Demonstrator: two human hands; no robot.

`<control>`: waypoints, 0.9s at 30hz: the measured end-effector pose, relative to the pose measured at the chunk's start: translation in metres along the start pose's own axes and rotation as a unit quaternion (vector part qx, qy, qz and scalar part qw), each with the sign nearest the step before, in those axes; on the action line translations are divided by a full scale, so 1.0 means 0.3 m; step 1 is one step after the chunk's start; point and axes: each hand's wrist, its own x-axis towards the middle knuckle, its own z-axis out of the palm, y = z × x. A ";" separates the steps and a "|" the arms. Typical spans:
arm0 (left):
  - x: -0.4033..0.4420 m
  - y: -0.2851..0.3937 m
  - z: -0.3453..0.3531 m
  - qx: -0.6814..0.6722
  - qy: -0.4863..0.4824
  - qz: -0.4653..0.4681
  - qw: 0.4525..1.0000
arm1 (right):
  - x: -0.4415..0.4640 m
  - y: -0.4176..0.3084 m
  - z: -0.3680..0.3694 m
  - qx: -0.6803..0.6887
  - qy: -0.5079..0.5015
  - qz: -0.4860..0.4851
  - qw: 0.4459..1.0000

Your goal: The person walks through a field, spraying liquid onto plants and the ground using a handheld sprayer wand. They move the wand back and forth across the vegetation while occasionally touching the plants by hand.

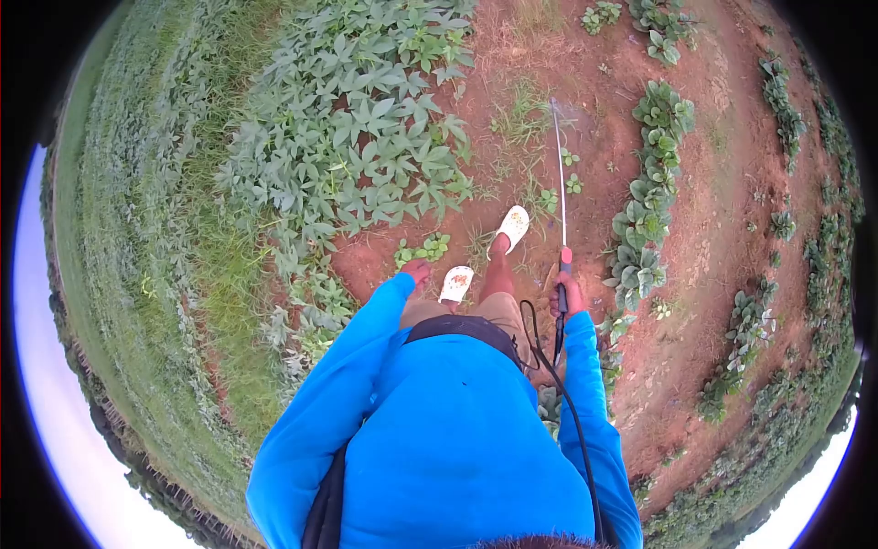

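Closed around the dark grip (561, 322) of a long wand (560, 183), the right hand (572, 295) has its fingers clamped on the handle just beside the right thigh. The wand lies ahead of that hand, its slim, straight shaft pale and metallic-looking, with a smooth pinkish-red collar (566, 255) where the shaft meets the grip. Its far tip is over reddish-brown soil (594, 78), where a faint bluish-grey haze shows; whether that is mist or ground cannot be told. Behind the right hand, a thin, flexible black hose (574, 412) curves back along the blue sleeve (590, 393).

Beside the left thigh, the left hand (417, 269) is partly turned from view, so whether its fingers are apart or together cannot be told. Just ahead of it grow low, rounded leaves (422, 249). Between the two hands are tan shorts (498, 313) under a black waistband (465, 331), and white clogs (515, 226) with orange-brown marks on top, too small to make out.

Farther ahead and left of the left hand spreads a dense patch of plants with pointed, finger-like leaves (366, 128). Right of the right hand, a row of broad, oval-leaved plants (651, 215) runs along the bare soil, and small green seedlings (571, 157) stand near the shaft.
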 end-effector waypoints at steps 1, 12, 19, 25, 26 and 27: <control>0.020 0.038 0.004 0.016 0.013 0.018 1.000 | 0.035 -0.032 0.022 -0.034 -0.022 0.014 0.999; 0.132 0.562 0.012 0.032 0.041 0.030 0.998 | 0.108 -0.368 0.166 -0.070 -0.239 0.143 0.958; 0.175 0.794 0.051 -0.016 0.060 0.029 0.998 | -0.059 -0.519 0.070 -0.132 -0.110 0.026 0.985; 0.247 0.781 0.015 -0.030 0.077 -0.013 0.997 | -0.133 -0.539 -0.116 -0.099 0.008 -0.041 0.994; 0.278 0.756 0.005 -0.033 0.075 -0.013 0.997 | -0.113 -0.541 -0.154 -0.085 0.032 -0.047 0.995; 0.314 0.733 -0.002 0.007 0.095 0.005 0.995 | -0.107 -0.573 -0.168 -0.088 0.035 -0.046 0.994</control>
